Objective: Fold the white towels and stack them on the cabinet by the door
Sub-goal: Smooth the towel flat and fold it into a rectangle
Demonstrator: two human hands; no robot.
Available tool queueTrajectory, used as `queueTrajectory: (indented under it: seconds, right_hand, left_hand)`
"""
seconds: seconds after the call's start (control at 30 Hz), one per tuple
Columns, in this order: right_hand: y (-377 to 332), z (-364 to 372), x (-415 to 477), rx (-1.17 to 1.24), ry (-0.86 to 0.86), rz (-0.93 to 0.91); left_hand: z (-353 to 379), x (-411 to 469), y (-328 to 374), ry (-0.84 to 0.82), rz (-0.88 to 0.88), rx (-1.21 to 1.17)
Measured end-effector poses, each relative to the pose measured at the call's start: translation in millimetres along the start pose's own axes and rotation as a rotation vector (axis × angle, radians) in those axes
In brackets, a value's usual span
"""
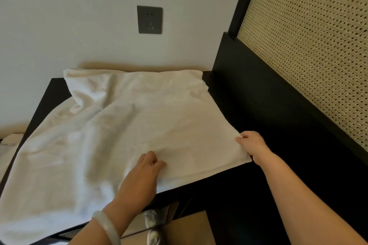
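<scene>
Both hands are on the white towel point(119, 125). My right hand point(251, 146), at about 4 o'clock in my view, grips the near right corner with its fingers tucked under the hem. My left hand point(143, 173), at about 6 o'clock, has its fingers curled and pinches the cloth just in from the front edge.

From my seat the towel fills most of the view, spread over the black cabinet point(47, 101). It is fairly flat on the right half and rumpled towards 8 o'clock, where it spills over the front edge. At 11 o'clock its far end is bunched into a puffed fold against the pale wall point(59, 16), which takes up everything from 9 to 12 o'clock.

A woven cane panel point(308, 45) in a black frame stands from 1 to 3 o'clock, just beside the cabinet's right side. Bare cabinet top shows only as a dark wedge at 9 o'clock and a strip along the towel's right edge.

A grey wall socket point(149, 19) sits at 12 o'clock, well above the towel. A pale bangle point(107, 226) rings my left wrist at 7 o'clock.
</scene>
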State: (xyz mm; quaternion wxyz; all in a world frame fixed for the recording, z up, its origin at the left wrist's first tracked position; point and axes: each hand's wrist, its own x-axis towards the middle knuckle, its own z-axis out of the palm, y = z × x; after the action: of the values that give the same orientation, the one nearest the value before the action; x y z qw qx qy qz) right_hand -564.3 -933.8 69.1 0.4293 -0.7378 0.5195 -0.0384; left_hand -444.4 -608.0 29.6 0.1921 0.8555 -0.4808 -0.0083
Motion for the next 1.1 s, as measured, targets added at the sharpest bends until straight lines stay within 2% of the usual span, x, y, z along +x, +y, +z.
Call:
queueTrajectory:
  seconds: [0.13, 0.3, 0.43, 0.57, 0.63, 0.7, 0.77, 0.83, 0.97, 1.1]
  right_hand:
    - [14, -4, 1, -0.061, 0.077, -0.063]
    - [26, -7, 0, -0.057, 0.082, -0.125]
    - [30, -8, -2, -0.036, 0.085, -0.142]
    - [25, -7, -2, -0.295, 0.072, -0.111]
    - [16, -4, -1, -0.491, 0.172, -0.213]
    - [7, 12, -4, -0.489, 0.257, -0.420]
    - [5, 37, -11, -0.546, 0.166, -0.545]
    - [20, 61, -13, -0.706, 0.044, -0.571]
    - [33, 62, -12, -0.770, -0.002, -0.551]
    - [-5, 76, -20, -0.856, 0.110, -0.489]
  left_hand:
    - [-3, -2, 0, -0.009, 0.045, 0.028]
    - [-3, -10, 2, -0.054, 0.058, -0.121]
    - [-3, -13, -1, -0.041, 0.118, -0.139]
    - [-10, -12, -7, -0.225, 0.125, -0.199]
    - [-20, -7, -8, -0.298, 0.085, -0.283]
    - [-21, 0, -10, -0.129, -0.024, -0.312]
    - [-11, 2, -19, 0.030, -0.154, -0.135]
    - [-1, -2, -30, -0.060, -0.280, 0.069]
    - [13, -27, -52, -0.115, -0.252, 0.252]
    - [14, -34, -56, -0.091, -0.215, 0.294]
